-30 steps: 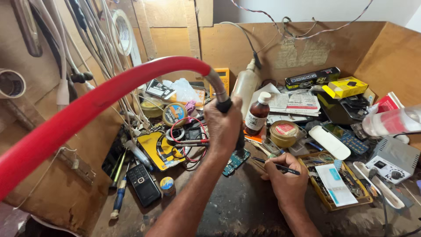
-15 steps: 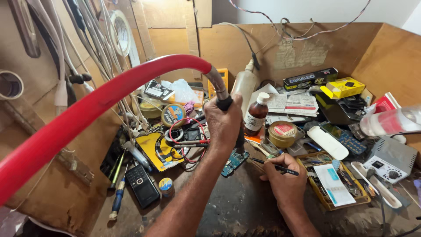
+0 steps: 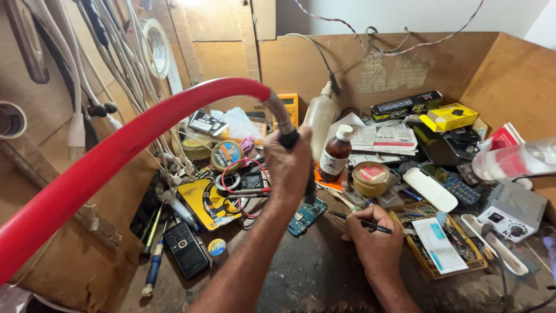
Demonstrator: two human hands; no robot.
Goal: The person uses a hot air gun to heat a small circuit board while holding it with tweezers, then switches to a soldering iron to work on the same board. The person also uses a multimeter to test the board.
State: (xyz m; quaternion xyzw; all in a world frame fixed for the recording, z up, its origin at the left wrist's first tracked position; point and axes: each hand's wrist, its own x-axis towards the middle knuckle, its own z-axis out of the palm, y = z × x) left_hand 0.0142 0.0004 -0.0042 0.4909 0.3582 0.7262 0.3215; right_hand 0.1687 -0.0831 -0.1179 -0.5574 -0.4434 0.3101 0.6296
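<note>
Head view: nearest us, our right hand [image 3: 376, 240] pinches thin tweezers [image 3: 362, 222], tips aimed left at the blue board [image 3: 306, 215] lying flat on the dark desk [image 3: 301, 272]. Just above the board, our left hand [image 3: 288, 168] is closed around the black handle [image 3: 288, 139] of a hot-air tool on a red hose [image 3: 116, 156], nozzle hidden behind the hand. We judge the board work under way, nothing visibly lifted off yet. Behind stand a brown bottle [image 3: 335, 153] and a tin [image 3: 370, 178].
</note>
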